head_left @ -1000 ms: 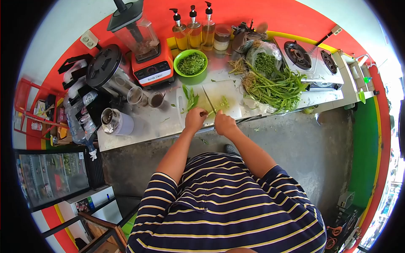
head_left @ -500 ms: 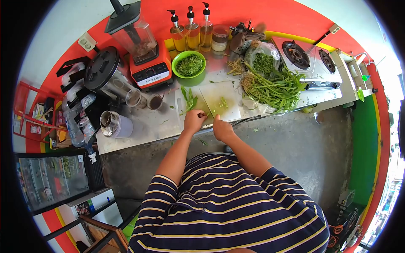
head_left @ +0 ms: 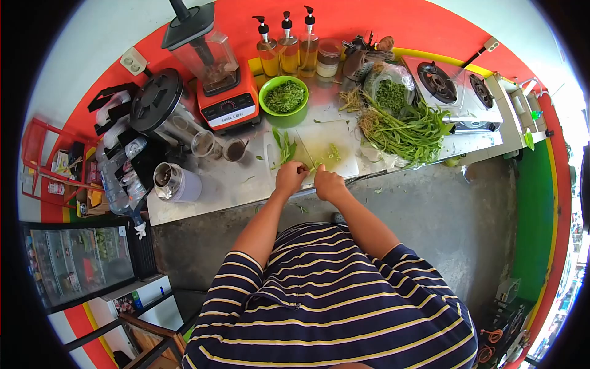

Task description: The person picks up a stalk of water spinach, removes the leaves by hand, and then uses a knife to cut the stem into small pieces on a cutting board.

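At the counter's front edge, my right hand (head_left: 330, 184) is closed round a knife's handle. The thin knife blade (head_left: 305, 146) slants up and left over the white cutting board (head_left: 347, 130). My left hand (head_left: 291, 178) curls its fingers at the board's near edge, left of the blade. Between its fingertips and the knife shows a bit of green stem (head_left: 312, 165), small and partly hidden. Loose leafy sprigs (head_left: 284, 146) lie on the board's left side. Chopped green pieces (head_left: 334, 152) sit right of the blade, on a greenish wet patch.
Behind the board stands a green bowl (head_left: 294, 115) of chopped leaves. To the right lie a heap of leafy stems (head_left: 409, 132) and a plastic bag (head_left: 402, 75), beside a gas stove (head_left: 458, 92). Left are a red blender (head_left: 226, 111), cups (head_left: 234, 150) and a metal-topped container (head_left: 178, 182).
The whole view has shifted slightly, with the counter now a little further right and lower. Both hands stay at the board; the left hand's fingers sit a little closer to the knife.
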The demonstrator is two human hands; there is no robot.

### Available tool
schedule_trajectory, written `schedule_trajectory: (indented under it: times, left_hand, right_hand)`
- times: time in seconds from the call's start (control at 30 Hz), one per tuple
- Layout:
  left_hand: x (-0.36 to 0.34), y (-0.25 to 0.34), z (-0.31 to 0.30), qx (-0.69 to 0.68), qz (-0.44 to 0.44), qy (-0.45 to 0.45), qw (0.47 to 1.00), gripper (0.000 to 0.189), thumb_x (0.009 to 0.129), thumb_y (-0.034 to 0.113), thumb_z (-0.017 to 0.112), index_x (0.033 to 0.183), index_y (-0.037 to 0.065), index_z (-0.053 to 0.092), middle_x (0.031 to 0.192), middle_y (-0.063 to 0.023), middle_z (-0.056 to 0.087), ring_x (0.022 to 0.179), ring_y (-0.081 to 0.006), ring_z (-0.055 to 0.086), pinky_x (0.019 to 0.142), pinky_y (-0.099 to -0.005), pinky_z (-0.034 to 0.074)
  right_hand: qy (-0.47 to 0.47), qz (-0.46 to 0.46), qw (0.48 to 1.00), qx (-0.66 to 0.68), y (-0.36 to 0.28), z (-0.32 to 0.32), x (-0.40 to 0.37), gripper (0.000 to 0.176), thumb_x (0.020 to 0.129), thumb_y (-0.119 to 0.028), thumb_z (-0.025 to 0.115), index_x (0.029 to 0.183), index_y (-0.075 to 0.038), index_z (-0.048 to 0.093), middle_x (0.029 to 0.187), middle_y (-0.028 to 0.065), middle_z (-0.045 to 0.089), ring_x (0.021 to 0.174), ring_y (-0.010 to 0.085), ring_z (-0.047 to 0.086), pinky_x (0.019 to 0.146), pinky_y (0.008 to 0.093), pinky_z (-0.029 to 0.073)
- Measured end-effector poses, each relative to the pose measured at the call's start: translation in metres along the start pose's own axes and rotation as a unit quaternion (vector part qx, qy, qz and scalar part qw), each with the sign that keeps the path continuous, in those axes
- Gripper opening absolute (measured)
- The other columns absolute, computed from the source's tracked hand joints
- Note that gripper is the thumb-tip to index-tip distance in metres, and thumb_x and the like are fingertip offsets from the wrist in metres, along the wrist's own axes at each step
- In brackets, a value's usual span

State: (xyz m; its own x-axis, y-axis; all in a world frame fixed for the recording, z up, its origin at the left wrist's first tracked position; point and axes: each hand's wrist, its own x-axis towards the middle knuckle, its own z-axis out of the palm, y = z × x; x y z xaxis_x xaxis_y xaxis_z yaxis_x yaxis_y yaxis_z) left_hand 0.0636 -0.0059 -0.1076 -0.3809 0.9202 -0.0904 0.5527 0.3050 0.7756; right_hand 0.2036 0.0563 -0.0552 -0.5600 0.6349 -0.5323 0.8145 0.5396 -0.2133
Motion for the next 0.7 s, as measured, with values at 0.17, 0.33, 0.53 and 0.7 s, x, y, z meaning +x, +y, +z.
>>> schedule_trajectory:
  times: [0.17,0.33,0.53,0.7]
  left_hand:
    - [0.001,0.002,-0.001,-0.005,0.007,0.003,1.000,0.012,0.077,0.015,0.077,0.087,0.008,0.076,0.085,-0.0105,0.069,0.079,-0.0270,0.068,0.071,-0.0385,0.052]
    - [-0.002,0.002,-0.001,0.010,0.019,0.003,1.000,0.012,0.077,0.016,0.077,0.086,0.007,0.075,0.085,-0.0105,0.069,0.079,-0.0273,0.068,0.071,-0.0393,0.052]
    - [-0.003,0.002,0.004,0.006,0.042,0.016,0.999,0.013,0.079,0.016,0.076,0.087,0.006,0.075,0.086,-0.0110,0.068,0.080,-0.0294,0.067,0.071,-0.0405,0.052]
    - [-0.016,0.001,0.006,-0.008,0.060,0.073,0.996,0.011,0.081,0.013,0.072,0.088,0.006,0.075,0.086,-0.0125,0.068,0.083,-0.0328,0.067,0.074,-0.0422,0.052]
  right_hand:
    - [-0.001,0.039,0.999,-0.012,0.000,0.017,-0.012,0.041,0.086,-0.008,0.064,0.118,0.002,0.042,0.106,0.0255,0.070,0.102,0.0394,0.070,0.085,0.0453,0.057]
    - [0.018,0.040,0.999,0.021,-0.008,0.005,0.005,0.043,0.085,-0.009,0.066,0.118,0.003,0.041,0.105,0.0259,0.070,0.102,0.0387,0.070,0.086,0.0450,0.057]
    - [-0.010,0.063,0.998,0.015,-0.011,0.013,-0.013,0.045,0.085,-0.008,0.067,0.120,0.003,0.041,0.108,0.0257,0.070,0.103,0.0377,0.070,0.086,0.0448,0.057]
    - [-0.012,0.045,0.999,0.020,-0.011,-0.007,0.004,0.050,0.084,-0.008,0.067,0.124,0.003,0.040,0.112,0.0244,0.070,0.107,0.0391,0.069,0.090,0.0451,0.056]
